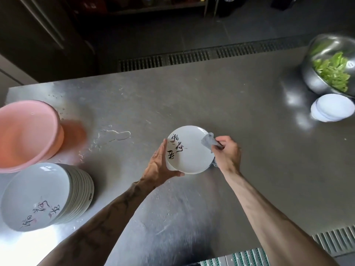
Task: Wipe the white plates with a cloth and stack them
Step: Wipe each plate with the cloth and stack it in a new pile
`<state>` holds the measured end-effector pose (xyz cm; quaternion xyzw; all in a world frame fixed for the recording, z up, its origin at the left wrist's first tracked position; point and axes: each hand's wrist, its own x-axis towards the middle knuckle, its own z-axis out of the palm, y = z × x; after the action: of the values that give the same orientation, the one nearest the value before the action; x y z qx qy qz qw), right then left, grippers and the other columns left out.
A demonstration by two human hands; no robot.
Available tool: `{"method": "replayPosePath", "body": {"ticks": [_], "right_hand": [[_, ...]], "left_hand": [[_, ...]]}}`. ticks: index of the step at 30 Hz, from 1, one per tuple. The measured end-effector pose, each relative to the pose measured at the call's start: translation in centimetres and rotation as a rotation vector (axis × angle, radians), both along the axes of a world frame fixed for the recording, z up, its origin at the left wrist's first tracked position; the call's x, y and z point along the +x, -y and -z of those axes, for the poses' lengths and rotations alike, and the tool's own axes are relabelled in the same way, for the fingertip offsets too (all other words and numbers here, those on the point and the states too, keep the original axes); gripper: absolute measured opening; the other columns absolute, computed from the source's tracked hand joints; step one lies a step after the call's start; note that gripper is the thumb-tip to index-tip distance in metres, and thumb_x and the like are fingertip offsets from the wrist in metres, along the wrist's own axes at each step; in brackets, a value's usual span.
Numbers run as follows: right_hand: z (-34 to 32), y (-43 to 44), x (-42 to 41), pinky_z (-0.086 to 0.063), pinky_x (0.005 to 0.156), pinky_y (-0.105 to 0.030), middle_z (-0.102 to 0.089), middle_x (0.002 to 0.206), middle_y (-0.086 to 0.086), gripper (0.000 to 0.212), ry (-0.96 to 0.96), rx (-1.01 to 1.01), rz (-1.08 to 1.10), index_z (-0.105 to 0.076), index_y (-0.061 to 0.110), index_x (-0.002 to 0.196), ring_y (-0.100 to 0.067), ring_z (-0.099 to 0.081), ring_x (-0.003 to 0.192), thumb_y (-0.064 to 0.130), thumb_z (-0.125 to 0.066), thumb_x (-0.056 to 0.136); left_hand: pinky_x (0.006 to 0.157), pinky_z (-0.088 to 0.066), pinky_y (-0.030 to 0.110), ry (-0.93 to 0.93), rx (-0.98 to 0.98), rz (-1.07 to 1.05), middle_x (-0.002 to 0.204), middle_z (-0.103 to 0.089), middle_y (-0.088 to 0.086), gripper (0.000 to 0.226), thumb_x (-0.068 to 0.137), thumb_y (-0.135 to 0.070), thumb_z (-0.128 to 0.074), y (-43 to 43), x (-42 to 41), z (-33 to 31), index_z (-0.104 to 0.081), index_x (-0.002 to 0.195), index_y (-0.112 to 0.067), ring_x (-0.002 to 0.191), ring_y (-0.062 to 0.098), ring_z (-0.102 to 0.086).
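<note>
Head: left hand (158,166) holds plate (192,156), right hand (227,152) grips cloth (208,141) against it.

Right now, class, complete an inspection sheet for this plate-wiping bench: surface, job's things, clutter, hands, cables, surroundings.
Surface: steel table, wet, puddle near the pink basin.
Job's things: plate in hand; grey cloth on its right rim; plate stack front left.
Clutter: pink basin; steel bowl of greens; small white dishes.
Hands: left hand holds the plate; right hand grips the cloth.
Cables: nothing seen.
Surroundings: floor grate beyond the table; dark shelving.
</note>
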<state>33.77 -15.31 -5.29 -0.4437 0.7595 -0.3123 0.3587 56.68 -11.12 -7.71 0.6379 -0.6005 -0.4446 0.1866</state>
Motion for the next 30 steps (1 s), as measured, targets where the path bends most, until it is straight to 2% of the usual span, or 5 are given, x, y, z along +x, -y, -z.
{"method": "replayPosePath", "body": {"ticks": [8, 13, 16, 23, 30], "right_hand": [[-0.7, -0.5, -0.9, -0.045, 0.070, -0.026, -0.072, 0.085, 0.004, 0.022, -0.094, -0.024, -0.016, -0.070, 0.017, 0.098, -0.020, -0.064, 0.082, 0.004, -0.063, 0.082], [-2.5, -2.1, -1.2, -0.041, 0.065, -0.002, -0.069, 0.085, 0.021, 0.025, -0.048, -0.113, 0.067, -0.069, 0.025, 0.099, 0.003, -0.063, 0.079, 0.007, -0.066, 0.082], [-3.1, -3.5, 0.0, -0.051, 0.081, -0.013, -0.071, 0.096, 0.022, 0.030, 0.062, -0.096, 0.089, -0.071, 0.027, 0.108, 0.007, -0.066, 0.090, 0.010, -0.071, 0.083], [-3.1, -7.0, 7.9, -0.053, 0.081, -0.020, -0.074, 0.084, 0.023, 0.032, 0.222, -0.009, -0.081, -0.072, 0.040, 0.085, -0.004, -0.071, 0.088, 0.009, -0.075, 0.083], [-3.4, -10.5, 14.8, -0.049, 0.080, -0.019, -0.076, 0.088, 0.018, 0.025, 0.327, 0.026, -0.256, -0.074, 0.031, 0.094, -0.001, -0.071, 0.089, 0.008, -0.077, 0.086]], "left_hand": [[0.127, -0.020, 0.048, 0.055, -0.063, 0.027, 0.172, -0.006, 0.010, 0.142, 0.066, -0.037, -0.097, -0.4, -0.5, 2.1, 0.003, 0.162, -0.006, 0.159, 0.022, -0.005], [0.127, -0.022, 0.046, 0.005, -0.084, -0.019, 0.172, -0.012, 0.009, 0.135, 0.068, -0.040, -0.094, -1.0, -0.6, 2.4, -0.003, 0.163, -0.011, 0.158, 0.021, -0.011], [0.123, -0.024, 0.029, -0.037, -0.024, -0.096, 0.168, -0.025, 0.003, 0.118, 0.075, -0.034, -0.091, -2.5, 0.1, 1.4, -0.015, 0.163, -0.018, 0.153, 0.019, -0.026], [0.077, -0.057, 0.037, 0.231, -0.413, -0.389, 0.108, -0.071, 0.006, 0.033, 0.088, -0.013, -0.080, -10.7, 13.2, -6.3, -0.070, 0.119, -0.008, 0.088, 0.022, -0.069], [0.087, -0.049, 0.055, 0.719, -0.084, -0.551, 0.125, -0.059, 0.028, 0.054, 0.083, -0.016, -0.085, -16.8, 30.2, -9.5, -0.062, 0.127, 0.003, 0.110, 0.047, -0.054]]}}
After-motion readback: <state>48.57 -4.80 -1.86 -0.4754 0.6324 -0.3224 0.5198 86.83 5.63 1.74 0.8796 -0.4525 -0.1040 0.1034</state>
